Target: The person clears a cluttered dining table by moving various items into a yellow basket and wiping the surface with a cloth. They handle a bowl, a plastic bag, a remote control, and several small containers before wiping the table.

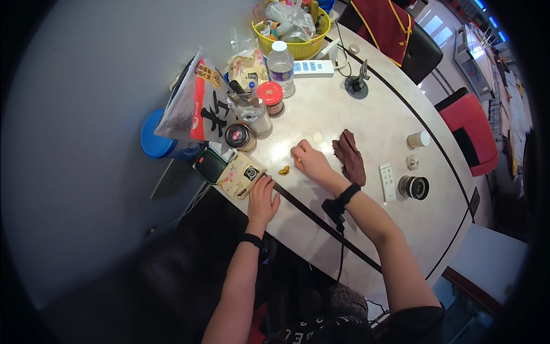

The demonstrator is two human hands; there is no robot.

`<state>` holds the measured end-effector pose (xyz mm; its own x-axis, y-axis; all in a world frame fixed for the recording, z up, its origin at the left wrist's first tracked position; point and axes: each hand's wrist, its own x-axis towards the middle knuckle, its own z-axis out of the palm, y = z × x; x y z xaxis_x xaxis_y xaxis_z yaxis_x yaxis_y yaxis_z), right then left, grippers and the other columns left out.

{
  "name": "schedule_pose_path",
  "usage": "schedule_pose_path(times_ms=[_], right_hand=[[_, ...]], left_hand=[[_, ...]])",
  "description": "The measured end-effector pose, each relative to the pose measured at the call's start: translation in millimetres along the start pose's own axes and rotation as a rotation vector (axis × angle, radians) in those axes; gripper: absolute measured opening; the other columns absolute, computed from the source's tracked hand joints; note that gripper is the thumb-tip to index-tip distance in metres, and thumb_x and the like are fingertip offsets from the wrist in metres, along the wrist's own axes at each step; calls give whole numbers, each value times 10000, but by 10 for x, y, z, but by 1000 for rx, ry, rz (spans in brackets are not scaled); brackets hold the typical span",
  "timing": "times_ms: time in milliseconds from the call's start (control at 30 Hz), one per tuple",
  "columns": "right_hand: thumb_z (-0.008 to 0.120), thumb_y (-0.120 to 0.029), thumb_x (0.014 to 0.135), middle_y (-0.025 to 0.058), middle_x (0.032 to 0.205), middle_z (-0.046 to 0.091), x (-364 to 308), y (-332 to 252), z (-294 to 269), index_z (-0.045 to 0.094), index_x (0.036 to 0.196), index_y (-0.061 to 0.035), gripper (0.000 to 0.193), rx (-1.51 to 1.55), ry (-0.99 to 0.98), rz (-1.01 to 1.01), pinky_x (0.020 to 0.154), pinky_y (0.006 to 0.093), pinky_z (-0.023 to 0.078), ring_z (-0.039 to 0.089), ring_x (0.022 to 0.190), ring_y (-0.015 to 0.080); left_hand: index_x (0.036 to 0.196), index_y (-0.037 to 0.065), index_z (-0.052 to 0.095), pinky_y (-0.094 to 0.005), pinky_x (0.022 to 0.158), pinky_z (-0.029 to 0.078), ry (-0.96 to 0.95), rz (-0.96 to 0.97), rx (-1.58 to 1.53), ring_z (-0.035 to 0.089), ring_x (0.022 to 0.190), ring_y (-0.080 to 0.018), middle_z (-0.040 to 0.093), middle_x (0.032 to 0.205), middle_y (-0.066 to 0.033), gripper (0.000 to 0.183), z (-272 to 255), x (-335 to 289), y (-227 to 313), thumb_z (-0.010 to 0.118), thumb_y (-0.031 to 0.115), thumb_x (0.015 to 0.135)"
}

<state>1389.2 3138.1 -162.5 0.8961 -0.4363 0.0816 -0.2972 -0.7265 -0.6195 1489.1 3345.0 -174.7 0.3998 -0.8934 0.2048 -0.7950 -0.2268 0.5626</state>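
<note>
My right hand (pixel 312 163) is over the table with its fingers curled together in a closed shape. A small yellowish bit shows at the fingertips, too small to name. Just left of that hand lies a small golden-brown crumpled piece (pixel 284 170). A pale round disc (pixel 317 137) is on the tabletop beyond it, and a dark maroon cloth (pixel 350 157) lies crumpled to its right. My left hand (pixel 263 200) rests at the table's near edge, fingers stretched out, against a floral tissue packet (pixel 240 175).
Jars (pixel 240 136), a red-lidded jar (pixel 270 96), a water bottle (pixel 281 69) and a large printed bag (pixel 197 103) crowd the left. A power strip (pixel 313 68) and yellow basket (pixel 298 50) stand farther back. A white remote (pixel 387 182) and dark cylinder (pixel 413 187) lie right.
</note>
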Motion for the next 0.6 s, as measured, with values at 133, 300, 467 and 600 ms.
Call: schedule_pose_path(times_ms=[133, 300, 467, 600], right_hand=[[638, -212, 778, 92, 982, 520, -206, -331, 189, 553, 993, -117, 250, -24, 65, -209, 553, 324, 497, 581, 801, 243], [671, -266, 725, 72, 945, 508, -230, -381, 363, 560, 948, -126, 285, -199, 65, -288, 520, 291, 483, 566, 761, 206], [652, -207, 788, 109, 963, 523, -167, -199, 274, 565, 957, -99, 218, -10, 26, -232, 533, 318, 508, 584, 790, 260], [597, -175, 909, 60, 898, 545, -148, -37, -202, 565, 1051, -59, 187, 857, 7, 543, 520, 260, 514, 580, 641, 154]], left_hand=[[1212, 42, 514, -441, 1046, 318, -72, -40, 33, 406, 1256, -321, 480, 1301, -115, 427, 14, 1, -11, 621, 169, 818], [1205, 48, 534, -429, 1040, 336, -58, -60, 61, 424, 1249, -292, 486, 1299, -95, 422, -1, 6, 29, 635, 177, 817], [1225, 39, 508, -443, 1051, 316, -67, -58, 33, 411, 1253, -318, 478, 1299, -117, 450, 7, 11, 9, 625, 161, 808], [1206, 41, 524, -433, 1039, 331, -48, -40, 56, 421, 1248, -304, 485, 1296, -109, 434, 19, -19, -14, 635, 155, 802]])
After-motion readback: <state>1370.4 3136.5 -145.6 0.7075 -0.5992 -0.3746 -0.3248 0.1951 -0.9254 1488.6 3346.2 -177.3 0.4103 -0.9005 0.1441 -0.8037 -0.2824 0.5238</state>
